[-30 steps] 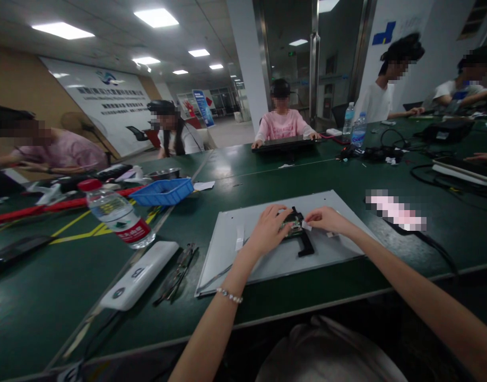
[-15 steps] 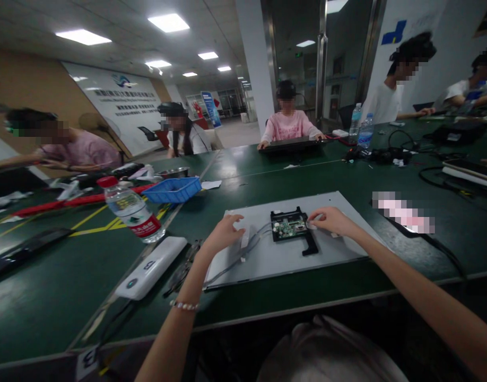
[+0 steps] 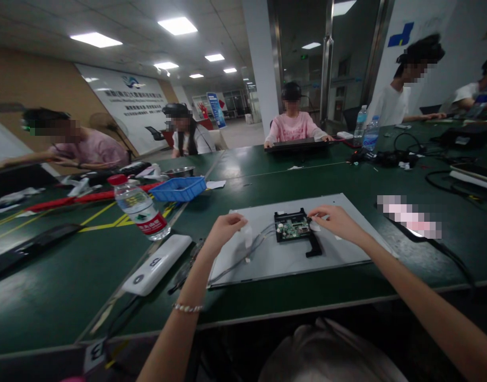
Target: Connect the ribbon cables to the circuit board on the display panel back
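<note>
A flat grey panel [image 3: 263, 265] lies on the table in front of me. On it sits a green circuit board [image 3: 294, 229] in a black plastic frame [image 3: 315, 246], with grey cables [image 3: 243, 255] running out to the left. My left hand [image 3: 227, 229] is closed in a pinch over the panel's left part, on a whitish translucent strip [image 3: 249, 234], perhaps tape, that hangs from the fingertips. At the frame's right edge, my right hand [image 3: 334, 222] pinches a small whitish piece [image 3: 315, 226]; its kind is unclear.
Left of the panel are a white power bank [image 3: 158, 265], a water bottle [image 3: 142, 209], glasses [image 3: 185, 268] and a blue tray [image 3: 179, 190]. A phone [image 3: 412, 223] with a cable lies at the right. Several people sit around the green table [image 3: 243, 178].
The fingers of my left hand have closed from apart into a pinch on the whitish strip. My right hand stays by the frame's right edge. The whole view has shifted slightly.
</note>
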Demonstrator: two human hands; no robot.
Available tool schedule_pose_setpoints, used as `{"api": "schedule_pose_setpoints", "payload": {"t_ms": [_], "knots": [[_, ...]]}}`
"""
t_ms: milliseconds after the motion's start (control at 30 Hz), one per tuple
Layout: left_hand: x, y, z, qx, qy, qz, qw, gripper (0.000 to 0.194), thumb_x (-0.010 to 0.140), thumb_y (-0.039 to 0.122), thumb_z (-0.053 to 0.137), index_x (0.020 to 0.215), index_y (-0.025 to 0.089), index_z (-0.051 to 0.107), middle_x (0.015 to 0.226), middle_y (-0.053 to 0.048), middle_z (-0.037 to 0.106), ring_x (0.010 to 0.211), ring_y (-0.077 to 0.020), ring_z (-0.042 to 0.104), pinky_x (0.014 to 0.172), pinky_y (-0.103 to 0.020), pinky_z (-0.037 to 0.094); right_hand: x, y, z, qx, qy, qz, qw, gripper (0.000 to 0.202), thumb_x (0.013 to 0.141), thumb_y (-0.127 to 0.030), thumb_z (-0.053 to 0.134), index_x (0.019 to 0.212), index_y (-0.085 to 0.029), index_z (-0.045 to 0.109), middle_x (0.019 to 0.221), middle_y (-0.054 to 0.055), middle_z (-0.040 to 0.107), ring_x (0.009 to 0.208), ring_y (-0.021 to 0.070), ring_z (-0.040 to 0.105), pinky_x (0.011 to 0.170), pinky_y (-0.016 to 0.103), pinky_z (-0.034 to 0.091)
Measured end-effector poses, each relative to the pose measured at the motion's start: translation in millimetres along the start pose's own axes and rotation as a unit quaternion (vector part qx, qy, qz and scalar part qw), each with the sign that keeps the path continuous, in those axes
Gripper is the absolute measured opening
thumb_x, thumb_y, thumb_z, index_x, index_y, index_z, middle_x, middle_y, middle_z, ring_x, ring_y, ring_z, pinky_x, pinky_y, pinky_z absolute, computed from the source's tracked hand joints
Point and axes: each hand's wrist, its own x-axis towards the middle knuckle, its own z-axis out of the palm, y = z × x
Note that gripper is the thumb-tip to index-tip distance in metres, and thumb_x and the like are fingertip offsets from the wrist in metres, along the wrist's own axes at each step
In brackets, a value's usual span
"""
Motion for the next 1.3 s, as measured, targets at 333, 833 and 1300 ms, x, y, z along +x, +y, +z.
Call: {"api": "schedule_pose_setpoints", "payload": {"t_ms": [333, 833, 1300], "knots": [[-22.2, 1.6, 35.8, 0.097, 0.037, -0.020, 0.994, 0.023, 0.073, 0.036, 0.055, 0.078, 0.016, 0.066, 0.069, -0.002, 0.064, 0.065, -0.0167, 0.058, 0.060, -0.024, 0.041, -17.6, -76.0, 56.4, -0.031, -0.060, -0.133, 0.989, 0.034, 0.087, -0.022, 0.050, 0.120, -0.018, 0.056, 0.121, 0.010, 0.058, 0.112, 0.0214, 0.053, 0.097, 0.037, 0.042], [-55.7, 30.1, 52.6, 0.349, 0.020, 0.071, 0.934, 0.019, 0.083, 0.016, 0.047, 0.097, 0.016, 0.060, 0.097, -0.009, 0.063, 0.096, -0.0224, 0.057, 0.088, -0.032, 0.042, -20.5, -100.2, 100.2, -0.126, -0.120, -0.178, 0.968, 0.035, 0.086, -0.026, 0.054, 0.116, -0.008, 0.055, 0.117, 0.017, 0.060, 0.114, 0.0266, 0.053, 0.100, 0.040, 0.040], [-45.6, 13.4, 52.9, 0.306, 0.025, 0.054, 0.950, 0.014, 0.079, 0.020, 0.053, 0.091, 0.016, 0.058, 0.095, -0.008, 0.060, 0.093, -0.0221, 0.057, 0.085, -0.031, 0.044, -41.2, -96.1, 102.6, -0.093, -0.117, -0.158, 0.976, 0.048, 0.084, -0.037, 0.056, 0.124, -0.010, 0.052, 0.133, 0.019, 0.050, 0.124, 0.0296, 0.045, 0.103, 0.045, 0.037]]}}
